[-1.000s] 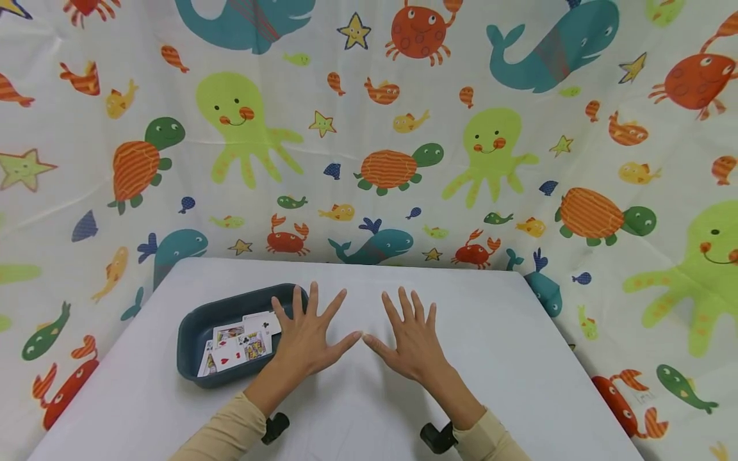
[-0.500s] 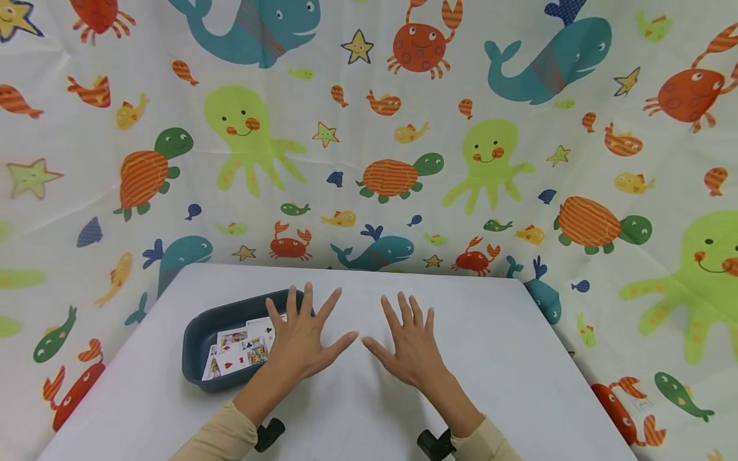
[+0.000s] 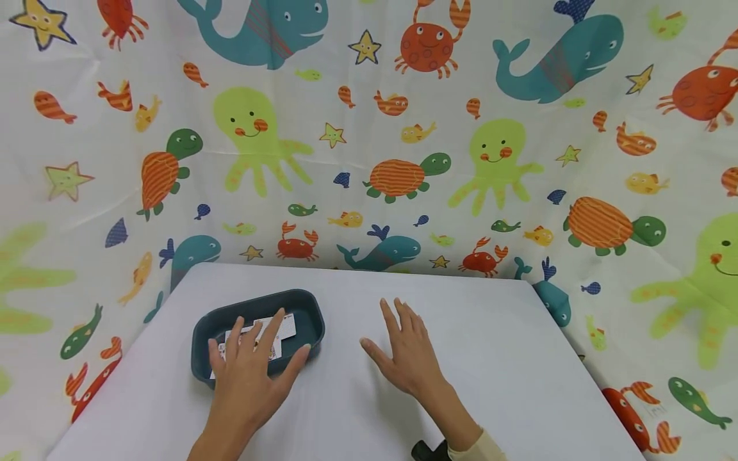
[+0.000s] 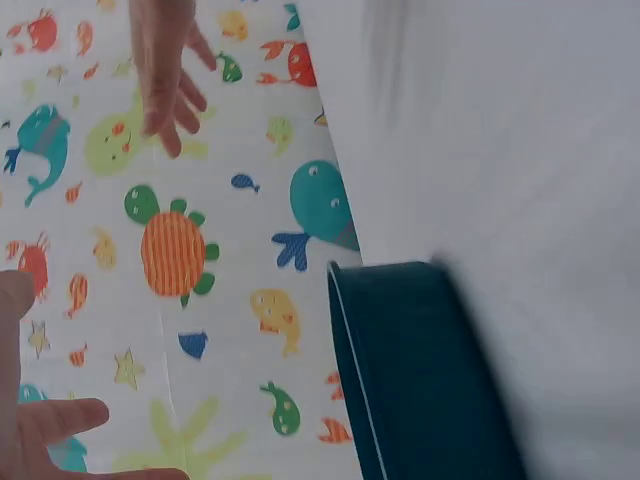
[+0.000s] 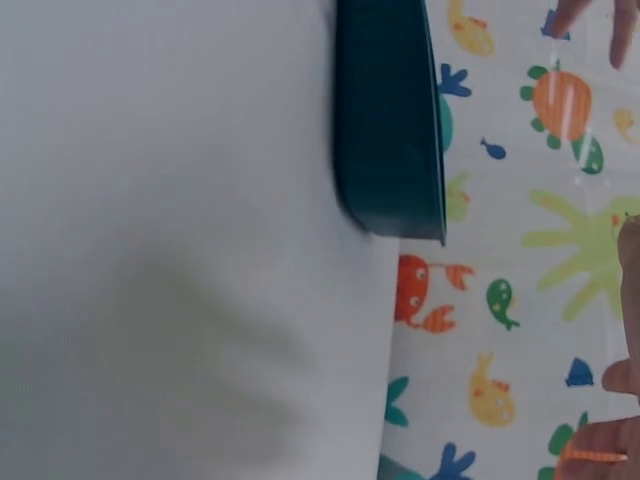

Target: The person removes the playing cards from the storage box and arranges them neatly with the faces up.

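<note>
A dark teal plastic tub (image 3: pixel 314 320) stands on the left side of the table with several playing cards (image 3: pixel 286 328) lying in it. My left hand (image 3: pixel 245 390) is held over the tub's near side, fingers spread and partly hiding the cards. Its fingers overlap the cards in the head view, and nothing is in its grasp. To the right of the tub, my right hand (image 3: pixel 409 355) hovers above the tabletop, fingers extended and holding nothing. In the left wrist view the tub's outer wall (image 4: pixel 425 360) appears beside the left hand's fingertips.
A white table (image 3: pixel 490 346) lies under both hands. Behind and around it hangs a white cloth (image 3: pixel 323 96) printed with sea animals. A dark wrist camera (image 3: pixel 429 450) sits at the right sleeve.
My left hand has moved left and toward me, from the tub's right end to over the cards. The right hand stays nearly in place, its fingers slightly less spread.
</note>
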Available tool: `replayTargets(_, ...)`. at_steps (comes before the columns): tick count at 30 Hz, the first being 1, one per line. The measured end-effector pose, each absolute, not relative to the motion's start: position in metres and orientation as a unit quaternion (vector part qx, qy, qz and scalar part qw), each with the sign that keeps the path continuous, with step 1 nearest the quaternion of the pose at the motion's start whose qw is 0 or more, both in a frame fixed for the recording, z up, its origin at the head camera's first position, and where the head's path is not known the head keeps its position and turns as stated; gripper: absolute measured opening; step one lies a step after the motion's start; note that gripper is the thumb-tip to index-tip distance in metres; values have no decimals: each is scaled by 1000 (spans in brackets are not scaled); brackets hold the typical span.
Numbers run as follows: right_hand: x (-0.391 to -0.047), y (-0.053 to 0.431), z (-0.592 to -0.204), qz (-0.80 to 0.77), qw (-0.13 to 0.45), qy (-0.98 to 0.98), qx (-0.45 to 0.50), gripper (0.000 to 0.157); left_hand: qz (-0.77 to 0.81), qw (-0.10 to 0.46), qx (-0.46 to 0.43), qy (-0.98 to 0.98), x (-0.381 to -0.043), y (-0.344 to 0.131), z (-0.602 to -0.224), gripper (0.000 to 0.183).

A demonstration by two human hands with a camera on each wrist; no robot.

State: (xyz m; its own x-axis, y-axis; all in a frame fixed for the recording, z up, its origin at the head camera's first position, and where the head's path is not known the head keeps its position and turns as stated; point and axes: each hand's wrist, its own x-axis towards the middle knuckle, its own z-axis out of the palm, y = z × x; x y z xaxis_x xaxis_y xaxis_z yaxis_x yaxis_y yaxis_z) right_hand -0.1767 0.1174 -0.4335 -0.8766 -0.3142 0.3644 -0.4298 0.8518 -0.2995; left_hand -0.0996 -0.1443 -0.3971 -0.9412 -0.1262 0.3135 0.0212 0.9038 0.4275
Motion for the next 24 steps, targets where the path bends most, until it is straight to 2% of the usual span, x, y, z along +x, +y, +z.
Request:
replayTargets(7,-170,103,-440,251,148,-936,199,82,-257,189,117,-940,-79,-168,-411,77)
replayTargets(11,-166,94,-441,292,140,-927,188,80,-248,179,173,-936,-74,-181,-427,79)
replayTargets(18,-162,79,-446,333,129,-919,169,77,-248,145,234,-929,-77,-201,-452,83)
replayTargets(24,-161,69,-450,349,125,-914,166,76,-262,143,258,-919,-82,-215,-469,80)
